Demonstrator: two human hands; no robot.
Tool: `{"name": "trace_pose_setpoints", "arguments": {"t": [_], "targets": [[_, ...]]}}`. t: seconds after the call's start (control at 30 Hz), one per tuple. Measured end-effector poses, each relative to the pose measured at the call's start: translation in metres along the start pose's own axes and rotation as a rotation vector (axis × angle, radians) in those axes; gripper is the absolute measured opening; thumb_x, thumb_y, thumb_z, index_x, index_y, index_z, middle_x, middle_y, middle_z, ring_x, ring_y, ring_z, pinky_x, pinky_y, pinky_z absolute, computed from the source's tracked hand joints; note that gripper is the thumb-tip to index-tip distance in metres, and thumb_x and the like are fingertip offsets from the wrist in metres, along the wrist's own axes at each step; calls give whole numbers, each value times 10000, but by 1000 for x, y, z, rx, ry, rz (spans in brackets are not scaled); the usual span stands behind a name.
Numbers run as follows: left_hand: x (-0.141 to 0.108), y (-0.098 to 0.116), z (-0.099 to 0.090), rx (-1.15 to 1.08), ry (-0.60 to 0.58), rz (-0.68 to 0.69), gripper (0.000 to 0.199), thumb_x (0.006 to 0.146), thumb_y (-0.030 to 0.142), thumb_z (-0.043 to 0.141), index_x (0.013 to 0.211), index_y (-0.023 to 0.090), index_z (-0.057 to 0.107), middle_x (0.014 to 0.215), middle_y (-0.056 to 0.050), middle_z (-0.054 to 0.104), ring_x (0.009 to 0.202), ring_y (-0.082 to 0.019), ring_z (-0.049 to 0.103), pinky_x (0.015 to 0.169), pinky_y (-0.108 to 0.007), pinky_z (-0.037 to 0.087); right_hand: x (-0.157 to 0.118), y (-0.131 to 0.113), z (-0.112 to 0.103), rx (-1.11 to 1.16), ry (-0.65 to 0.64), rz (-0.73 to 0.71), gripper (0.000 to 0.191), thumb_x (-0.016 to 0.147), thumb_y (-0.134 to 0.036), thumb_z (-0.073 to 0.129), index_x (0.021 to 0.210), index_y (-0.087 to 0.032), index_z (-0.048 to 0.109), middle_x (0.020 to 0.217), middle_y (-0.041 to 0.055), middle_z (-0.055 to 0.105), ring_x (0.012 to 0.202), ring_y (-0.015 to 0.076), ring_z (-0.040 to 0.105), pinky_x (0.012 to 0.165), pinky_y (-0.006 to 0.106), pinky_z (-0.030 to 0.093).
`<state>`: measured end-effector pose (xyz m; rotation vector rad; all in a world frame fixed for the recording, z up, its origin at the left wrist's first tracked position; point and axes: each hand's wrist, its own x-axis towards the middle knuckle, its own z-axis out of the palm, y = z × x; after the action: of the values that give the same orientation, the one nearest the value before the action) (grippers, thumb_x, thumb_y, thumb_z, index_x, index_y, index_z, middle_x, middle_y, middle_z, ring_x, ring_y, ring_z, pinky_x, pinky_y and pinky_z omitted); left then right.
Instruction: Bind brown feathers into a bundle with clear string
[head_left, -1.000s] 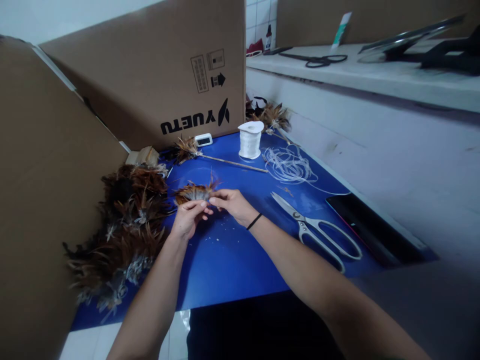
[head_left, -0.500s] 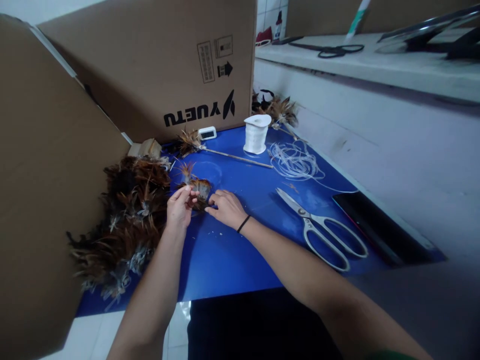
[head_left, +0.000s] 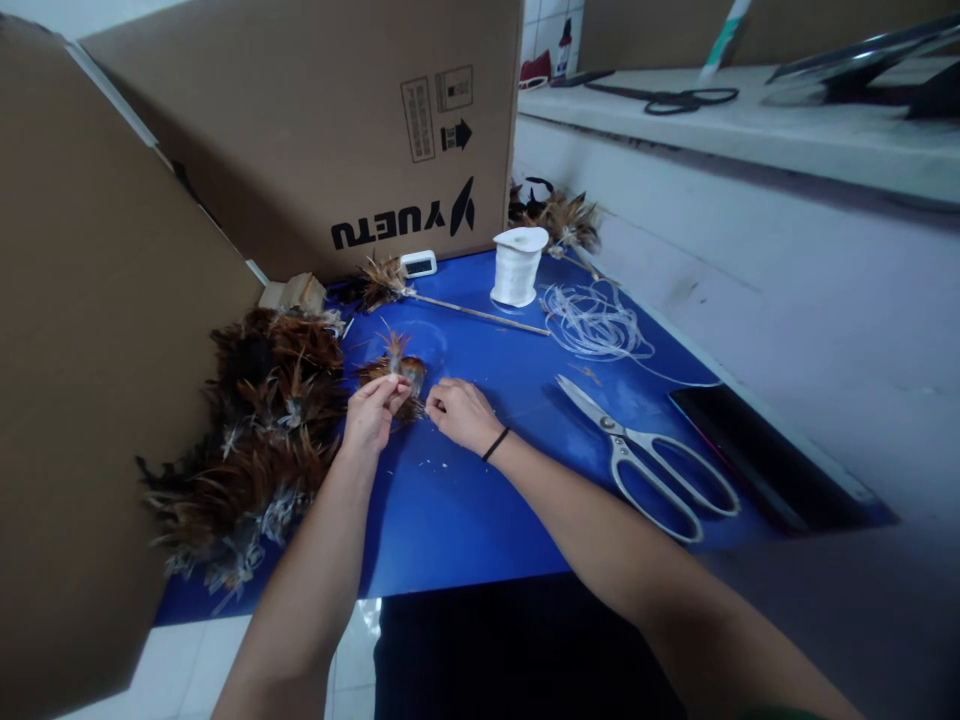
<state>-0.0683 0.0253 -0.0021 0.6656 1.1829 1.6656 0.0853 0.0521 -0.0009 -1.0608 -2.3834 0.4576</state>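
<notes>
There are two hands, two scissors, one spool.

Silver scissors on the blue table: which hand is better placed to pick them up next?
The right hand, probably: it is nearer the silver scissors, while the left hand pinches feathers.

Thin, plain black loop band around right wrist. Black lap clothing, details unreadable. Dark-green sleeve edge, right arm.

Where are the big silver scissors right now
In the head view, the silver scissors lie on the right side of the blue table, between the right hand and the dark flat device, below the tangle of clear strands.
</notes>
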Motion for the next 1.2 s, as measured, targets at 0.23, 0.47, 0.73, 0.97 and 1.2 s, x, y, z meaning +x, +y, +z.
{"name": "trace_pose_setpoints", "arguments": {"t": [0.23, 0.47, 0.73, 0.97, 1.2], "targets": [[0, -1, 1, 6, 5, 25, 204, 555, 253, 785, 654, 111, 674, 630, -27, 655, 700, -130, 651, 823, -325, 514, -3, 5, -16, 81, 17, 68, 126, 676, -137, 532, 601, -186, 620, 677, 24, 618, 630, 133, 522, 599, 255, 349], [-2, 1, 4, -33, 15, 7, 230, 575, 266, 782, 711, 118, 671, 598, -12, 641, 634, -111, 639, 739, -285, 526, 5, 17, -36, 819, 136, 337, 48, 611, -208, 633, 577, -180, 615, 561, -24, 567, 546, 95, 454, 556, 245, 352], [-19, -2, 17, -52, -117, -108, 241, 558, 271, 799, 723, 146, 676, 627, 4, 651, 585, -92, 608, 630, -234, 516, 2, -2, -10, 1453, -26, 409, 211, 598, -313, 734, 687, -147, 638, 573, -24, 573, 523, 64, 448, 514, 221, 300], [-20, -6, 21, 4, -143, -43, 235, 585, 304, 783, 736, 148, 694, 623, 0, 645, 571, -88, 581, 551, -198, 457, 1, -8, -8, 1559, -22, 496, 277, 555, -331, 779, 624, -141, 589, 522, -41, 523, 513, 69, 455, 499, 222, 293], [-22, -7, 22, 36, -131, 2, 269, 571, 324, 791, 735, 133, 697, 600, -7, 640, 537, -88, 561, 527, -204, 444, 1, -7, -6, 1603, -69, 497, 329, 577, -383, 769, 602, -149, 539, 517, -39, 511, 506, 72, 452, 476, 221, 280]]}}
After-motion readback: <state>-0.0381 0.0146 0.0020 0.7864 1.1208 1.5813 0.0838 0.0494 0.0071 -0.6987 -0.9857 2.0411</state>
